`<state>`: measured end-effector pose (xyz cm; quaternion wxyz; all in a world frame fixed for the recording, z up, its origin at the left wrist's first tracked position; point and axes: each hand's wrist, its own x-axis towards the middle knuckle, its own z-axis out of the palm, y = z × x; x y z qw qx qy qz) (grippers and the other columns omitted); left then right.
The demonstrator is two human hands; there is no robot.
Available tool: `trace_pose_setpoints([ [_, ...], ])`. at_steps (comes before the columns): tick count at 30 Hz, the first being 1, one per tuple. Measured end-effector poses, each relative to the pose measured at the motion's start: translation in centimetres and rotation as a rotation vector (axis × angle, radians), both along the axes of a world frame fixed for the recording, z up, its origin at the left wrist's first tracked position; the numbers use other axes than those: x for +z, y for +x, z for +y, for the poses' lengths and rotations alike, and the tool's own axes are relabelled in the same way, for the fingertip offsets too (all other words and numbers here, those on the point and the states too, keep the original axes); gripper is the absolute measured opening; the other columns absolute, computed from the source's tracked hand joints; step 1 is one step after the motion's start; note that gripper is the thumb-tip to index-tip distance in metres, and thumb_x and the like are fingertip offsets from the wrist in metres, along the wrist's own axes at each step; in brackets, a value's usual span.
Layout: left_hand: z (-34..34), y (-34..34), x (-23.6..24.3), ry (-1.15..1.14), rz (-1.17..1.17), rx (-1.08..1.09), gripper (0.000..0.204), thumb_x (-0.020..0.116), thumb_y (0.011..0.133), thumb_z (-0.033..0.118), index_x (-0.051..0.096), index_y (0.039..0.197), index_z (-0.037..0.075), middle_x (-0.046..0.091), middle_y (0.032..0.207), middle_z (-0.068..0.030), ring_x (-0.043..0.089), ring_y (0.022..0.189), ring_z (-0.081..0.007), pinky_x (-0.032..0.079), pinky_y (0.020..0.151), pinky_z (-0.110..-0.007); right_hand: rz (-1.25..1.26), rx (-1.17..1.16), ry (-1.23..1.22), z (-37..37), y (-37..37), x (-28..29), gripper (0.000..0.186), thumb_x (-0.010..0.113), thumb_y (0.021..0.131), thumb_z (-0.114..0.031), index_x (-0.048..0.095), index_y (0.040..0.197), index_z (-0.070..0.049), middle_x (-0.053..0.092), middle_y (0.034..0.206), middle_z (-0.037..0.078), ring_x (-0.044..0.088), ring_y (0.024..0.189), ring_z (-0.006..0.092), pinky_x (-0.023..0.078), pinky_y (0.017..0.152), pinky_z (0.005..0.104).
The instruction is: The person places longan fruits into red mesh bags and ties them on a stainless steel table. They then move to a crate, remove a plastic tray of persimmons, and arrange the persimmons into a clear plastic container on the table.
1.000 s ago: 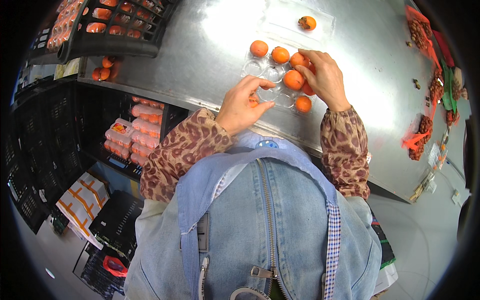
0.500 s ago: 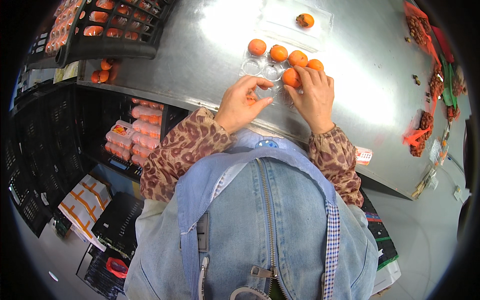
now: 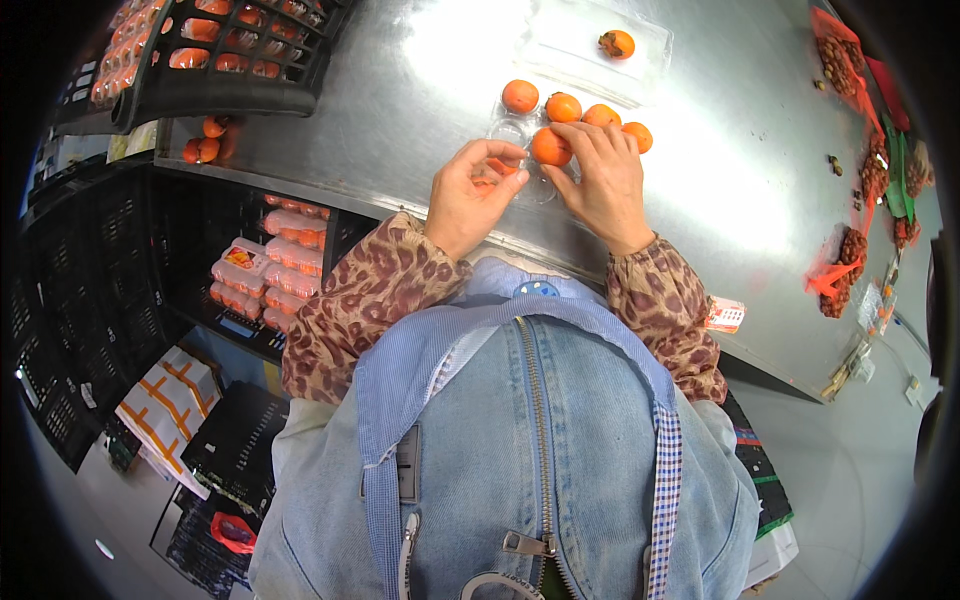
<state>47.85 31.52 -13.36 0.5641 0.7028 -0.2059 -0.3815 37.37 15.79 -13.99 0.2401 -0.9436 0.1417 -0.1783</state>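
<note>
My right hand (image 3: 606, 185) grips an orange persimmon (image 3: 551, 147) between thumb and fingers, above the near row of a clear plastic tray (image 3: 508, 131) with round cups. To its left, my left hand (image 3: 472, 195) is curled round another persimmon (image 3: 502, 166), mostly hidden by the fingers. Along the tray's far row sit several persimmons (image 3: 520, 96), the right ones partly behind my right fingers. Farther back, a single persimmon (image 3: 617, 44) with its brown calyx showing rests on a flat clear plastic piece (image 3: 570, 62).
The metal table (image 3: 400, 130) carries a black crate (image 3: 215, 100) of packed persimmons at far left, with loose persimmons (image 3: 201, 150) beside it. Red net bags (image 3: 850, 262) of small brown items line the right edge. Filled clear packs (image 3: 295, 261) stand on a shelf below left.
My right hand has moved left with its persimmon, from the tray's right side to its middle. The left hand has shifted slightly, and the persimmon in it shows more.
</note>
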Motion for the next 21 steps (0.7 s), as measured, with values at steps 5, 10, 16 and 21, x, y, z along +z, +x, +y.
trace_pose_setpoints([
  [5,0.1,0.0,-0.1,-0.002,-0.012,-0.022,0.023,0.067,0.088,0.009,0.061,0.109,0.002,0.06,0.085,-0.0017,0.052,0.063,-0.0025,0.043,0.053,-0.017,-0.019,-0.031,-0.014,-0.3,-0.1,0.1,0.042,0.078,0.069,-0.017,0.062,0.106,-0.01,0.062,0.1,0.003,0.053,0.092,0.0248,0.041,0.083,0.038],
  [10,0.0,0.1,-0.4,-0.001,-0.01,-0.002,0.022,0.067,0.088,0.009,0.062,0.108,0.002,0.06,0.089,-0.0012,0.053,0.066,-0.0019,0.044,0.054,-0.018,0.016,-0.376,0.069,-2.4,-3.6,1.2,0.035,0.08,0.071,-0.02,0.063,0.099,-0.008,0.063,0.094,0.005,0.056,0.085,0.0247,0.046,0.075,0.0358],
  [16,-0.2,0.0,-0.3,0.011,-0.007,-0.06,0.021,0.066,0.088,0.008,0.062,0.108,0.002,0.06,0.091,-0.0008,0.053,0.069,-0.002,0.045,0.054,-0.018,0.418,-0.562,0.14,-2.6,-5.1,0.9,0.053,0.072,0.075,-0.053,0.061,0.088,-0.003,0.063,0.068,0.01,0.063,0.063,0.0287,0.048,0.056,0.0393],
  [21,-0.3,-0.1,-0.1,0.054,0.034,-0.052,0.021,0.069,0.083,0.005,0.065,0.102,0.002,0.063,0.092,-0.0035,0.057,0.079,-0.0082,0.051,0.075,-0.023,0.528,-0.553,0.101,-2.4,-4.2,0.7,0.054,0.073,0.073,-0.054,0.06,0.085,-0.004,0.065,0.069,0.012,0.065,0.062,0.0324,0.048,0.054,0.0402],
])
